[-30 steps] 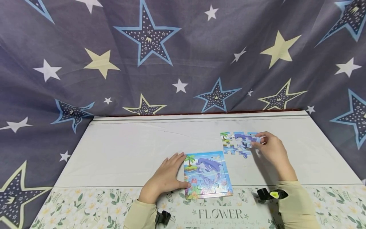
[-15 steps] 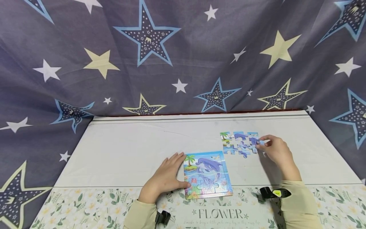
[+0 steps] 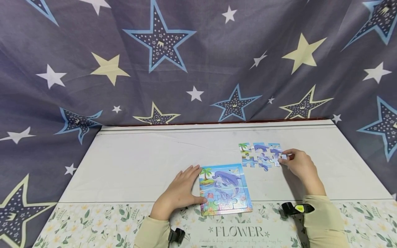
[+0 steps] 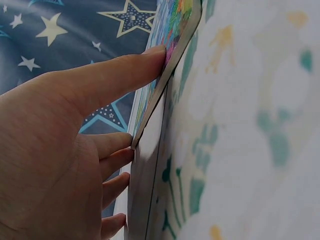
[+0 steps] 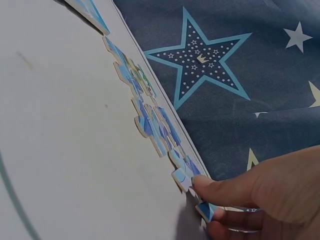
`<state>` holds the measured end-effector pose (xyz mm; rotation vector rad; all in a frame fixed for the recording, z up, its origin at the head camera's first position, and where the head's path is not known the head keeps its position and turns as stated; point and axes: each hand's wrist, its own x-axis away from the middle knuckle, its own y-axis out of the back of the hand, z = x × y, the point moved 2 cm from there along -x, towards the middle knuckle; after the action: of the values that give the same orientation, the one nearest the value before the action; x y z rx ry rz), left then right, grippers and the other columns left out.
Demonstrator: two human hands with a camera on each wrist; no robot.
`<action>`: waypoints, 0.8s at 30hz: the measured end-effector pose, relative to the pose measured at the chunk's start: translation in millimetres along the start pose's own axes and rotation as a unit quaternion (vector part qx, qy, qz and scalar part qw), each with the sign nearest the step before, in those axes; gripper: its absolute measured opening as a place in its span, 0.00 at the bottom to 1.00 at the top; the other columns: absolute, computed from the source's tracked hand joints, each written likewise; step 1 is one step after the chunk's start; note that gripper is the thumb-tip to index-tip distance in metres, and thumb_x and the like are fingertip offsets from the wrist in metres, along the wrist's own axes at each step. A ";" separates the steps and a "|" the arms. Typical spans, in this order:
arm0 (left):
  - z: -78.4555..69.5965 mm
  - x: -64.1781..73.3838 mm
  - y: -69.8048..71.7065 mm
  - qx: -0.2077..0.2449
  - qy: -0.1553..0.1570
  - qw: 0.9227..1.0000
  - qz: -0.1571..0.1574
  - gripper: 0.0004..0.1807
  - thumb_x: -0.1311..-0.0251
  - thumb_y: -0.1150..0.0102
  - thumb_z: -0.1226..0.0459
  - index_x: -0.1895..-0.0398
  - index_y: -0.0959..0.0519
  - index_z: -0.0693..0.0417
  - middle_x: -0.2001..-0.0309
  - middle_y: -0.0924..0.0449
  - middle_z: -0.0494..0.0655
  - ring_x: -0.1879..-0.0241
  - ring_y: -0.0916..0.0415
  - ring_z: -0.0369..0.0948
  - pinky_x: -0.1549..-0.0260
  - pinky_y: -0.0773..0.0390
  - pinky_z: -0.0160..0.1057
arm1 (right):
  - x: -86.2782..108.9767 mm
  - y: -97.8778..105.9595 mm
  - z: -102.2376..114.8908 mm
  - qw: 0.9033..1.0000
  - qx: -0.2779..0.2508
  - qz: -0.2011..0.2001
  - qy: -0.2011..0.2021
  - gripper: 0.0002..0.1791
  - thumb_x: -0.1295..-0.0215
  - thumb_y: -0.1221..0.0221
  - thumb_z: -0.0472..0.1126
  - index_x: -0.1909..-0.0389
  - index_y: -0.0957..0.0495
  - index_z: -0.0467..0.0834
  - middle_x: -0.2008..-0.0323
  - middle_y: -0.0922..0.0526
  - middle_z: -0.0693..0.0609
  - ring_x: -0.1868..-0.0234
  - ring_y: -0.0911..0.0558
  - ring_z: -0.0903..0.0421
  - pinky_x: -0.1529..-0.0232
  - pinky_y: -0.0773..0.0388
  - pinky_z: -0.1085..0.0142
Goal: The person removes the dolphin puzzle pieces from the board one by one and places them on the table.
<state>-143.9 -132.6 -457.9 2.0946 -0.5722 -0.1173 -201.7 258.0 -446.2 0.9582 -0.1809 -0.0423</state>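
Note:
My right hand [image 3: 303,168] pinches a small blue puzzle piece [image 5: 205,211] between thumb and fingers, at the right side of a group of loose puzzle pieces [image 3: 260,155]. The loose pieces lie flat in rough rows, showing a palm tree and purple dolphins. Nearer to me lies a square dolphin puzzle board [image 3: 226,189] with a matching picture and piece outlines at its lower part. My left hand [image 3: 181,193] rests along the board's left edge, fingers extended. In the left wrist view the thumb [image 4: 135,67] presses on the board's rim and the other fingertips touch its side.
The table carries a white cover [image 3: 139,165] with a floral band and the word FLOWER along the front. A dark star-patterned curtain [image 3: 186,69] hangs behind and at both sides. Black straps circle both wrists.
The right hand has drawn a puzzle piece rightward and slightly down, from over the group to its right side. The left hand and the board have stayed put.

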 end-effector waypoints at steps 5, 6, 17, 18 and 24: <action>0.1 -0.5 -0.4 -0.001 0.000 1.000 -0.001 0.55 0.52 0.27 0.46 0.24 0.42 0.59 0.23 0.47 0.53 0.24 0.55 0.51 0.27 0.56 0.59 | -0.2 -0.6 -0.1 1.000 -0.004 -0.001 0.002 0.24 0.35 0.35 0.44 0.47 0.24 0.30 0.69 0.24 0.45 0.73 0.27 0.52 0.75 0.35 0.61; 0.2 -0.6 -0.5 -0.002 0.000 1.000 -0.001 0.55 0.52 0.27 0.46 0.24 0.42 0.59 0.24 0.47 0.53 0.24 0.54 0.51 0.27 0.56 0.59 | -0.4 -0.6 -0.1 1.000 -0.004 -0.001 0.002 0.24 0.35 0.35 0.44 0.47 0.24 0.30 0.70 0.24 0.45 0.73 0.27 0.52 0.75 0.35 0.61; -1.0 -1.0 -0.1 -0.001 0.001 1.000 -0.003 0.55 0.52 0.26 0.47 0.24 0.42 0.59 0.23 0.47 0.53 0.24 0.54 0.51 0.27 0.56 0.59 | 1.8 0.2 7.6 0.999 0.000 -0.031 0.018 0.23 0.34 0.37 0.42 0.46 0.24 0.30 0.70 0.21 0.45 0.76 0.26 0.53 0.76 0.33 0.62; -1.1 -1.0 0.0 -0.001 0.002 1.000 -0.003 0.55 0.52 0.26 0.47 0.24 0.42 0.59 0.23 0.47 0.52 0.24 0.54 0.51 0.27 0.56 0.59 | 2.2 0.4 9.1 0.999 0.000 -0.033 0.024 0.22 0.34 0.37 0.42 0.46 0.24 0.30 0.69 0.20 0.45 0.75 0.26 0.53 0.76 0.33 0.62; -1.0 -0.9 0.6 0.001 0.000 1.000 -0.001 0.55 0.52 0.26 0.47 0.24 0.42 0.59 0.23 0.47 0.53 0.24 0.54 0.52 0.27 0.56 0.59 | 5.4 -3.8 22.0 0.998 -0.009 -0.026 0.061 0.20 0.34 0.36 0.42 0.49 0.23 0.32 0.67 0.19 0.44 0.75 0.27 0.53 0.75 0.34 0.62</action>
<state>-144.7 -131.7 -456.9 2.0967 -0.5690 -0.1175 -200.0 237.4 -436.2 0.9447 -0.0425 -0.0319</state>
